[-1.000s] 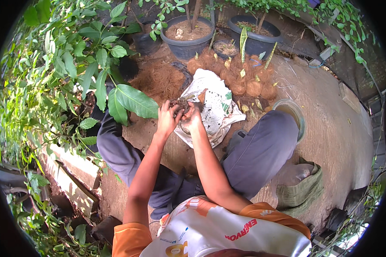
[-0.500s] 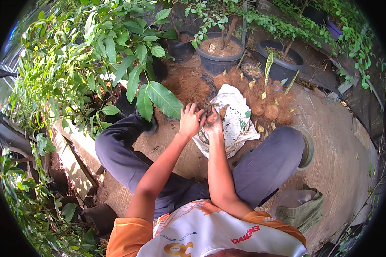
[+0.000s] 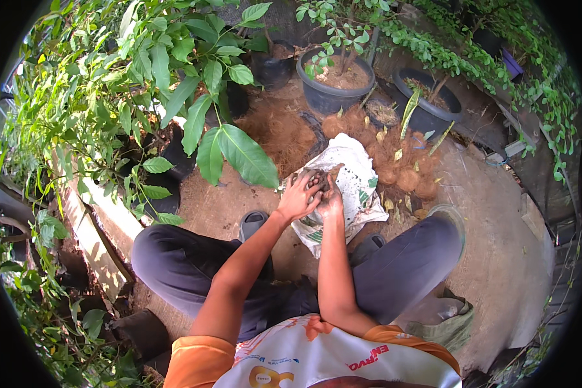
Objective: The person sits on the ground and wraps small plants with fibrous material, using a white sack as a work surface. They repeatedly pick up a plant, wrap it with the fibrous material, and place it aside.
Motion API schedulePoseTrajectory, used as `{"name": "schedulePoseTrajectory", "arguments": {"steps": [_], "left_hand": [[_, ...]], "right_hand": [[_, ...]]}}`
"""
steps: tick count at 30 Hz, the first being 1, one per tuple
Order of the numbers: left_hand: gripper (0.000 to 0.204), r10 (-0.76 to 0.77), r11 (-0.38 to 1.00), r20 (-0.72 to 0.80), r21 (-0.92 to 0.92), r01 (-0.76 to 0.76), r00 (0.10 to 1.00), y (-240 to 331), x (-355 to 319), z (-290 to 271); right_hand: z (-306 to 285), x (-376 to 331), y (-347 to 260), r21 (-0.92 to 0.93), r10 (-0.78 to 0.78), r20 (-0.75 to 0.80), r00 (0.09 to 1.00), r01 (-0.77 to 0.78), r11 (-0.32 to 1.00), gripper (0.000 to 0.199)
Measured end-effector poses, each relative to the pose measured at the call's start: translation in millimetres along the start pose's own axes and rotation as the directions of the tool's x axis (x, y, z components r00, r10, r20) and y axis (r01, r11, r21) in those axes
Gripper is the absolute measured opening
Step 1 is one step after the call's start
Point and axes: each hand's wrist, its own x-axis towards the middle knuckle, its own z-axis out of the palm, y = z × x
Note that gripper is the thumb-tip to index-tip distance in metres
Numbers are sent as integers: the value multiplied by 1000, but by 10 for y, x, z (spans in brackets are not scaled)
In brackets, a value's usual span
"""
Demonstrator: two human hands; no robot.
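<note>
My left hand (image 3: 299, 196) and my right hand (image 3: 330, 200) meet in front of me, fingers curled round a dark, crumbly soil clump (image 3: 321, 182). Most of the clump is hidden by the fingers. The left palm faces down over its side, while the right cups it from the other side. Beneath both hands a white sack (image 3: 352, 169) lies spread on the ground, sprinkled with dark bits of soil and marked with green patches. Just past the sack, to the right, are several brown fibre balls (image 3: 407, 178) with small pale shoots or leaves.
A loose heap of brown fibre (image 3: 275, 132) lies beyond my hands. Black plant pots (image 3: 336, 94) stand at the back. Leafy branches hang in from the left, with one large leaf (image 3: 249, 155) close to my left hand. A greenish bag (image 3: 443, 323) sits beside my right thigh.
My left knee has swung outward to the left, and a grey sandal now shows between my legs. Both hands stay together round the soil clump, slightly lower in view.
</note>
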Motion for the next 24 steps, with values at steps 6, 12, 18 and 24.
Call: {"name": "schedulePoseTrajectory", "arguments": {"steps": [6,12,18,24], "left_hand": [[23,-303,944,-471,-265,195,828,-165,533,112],[31,-746,645,-405,-637,422,529,-336,871,449],[33,-652,624,2,-567,538,759,-420,823,995],[29,-445,827,185,-290,481,876,-523,631,1413]], "right_hand": [[-15,36,-255,-14,-94,-195,976,93,996,20],[-215,-1,-354,-11,-91,-258,962,91,996,25],[-308,-121,-613,-66,-206,-282,937,195,978,35],[-554,-276,-714,43,-208,-308,929,232,972,33]]}}
